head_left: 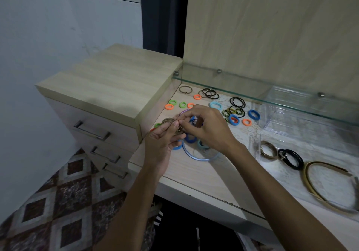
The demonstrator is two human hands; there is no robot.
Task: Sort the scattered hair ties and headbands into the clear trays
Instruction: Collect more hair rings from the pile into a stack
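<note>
Matt pale wood-grain desk, glossy glass shelf, clear plastic tray, soft cloth hair ties.

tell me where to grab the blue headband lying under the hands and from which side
Take the blue headband at its near curved band, the part showing below the right hand, and come from above and the front. It lies flat on the desk, so a pinch grip across the thin band should lift it. Its far part is under the hands and loose ties.
</note>
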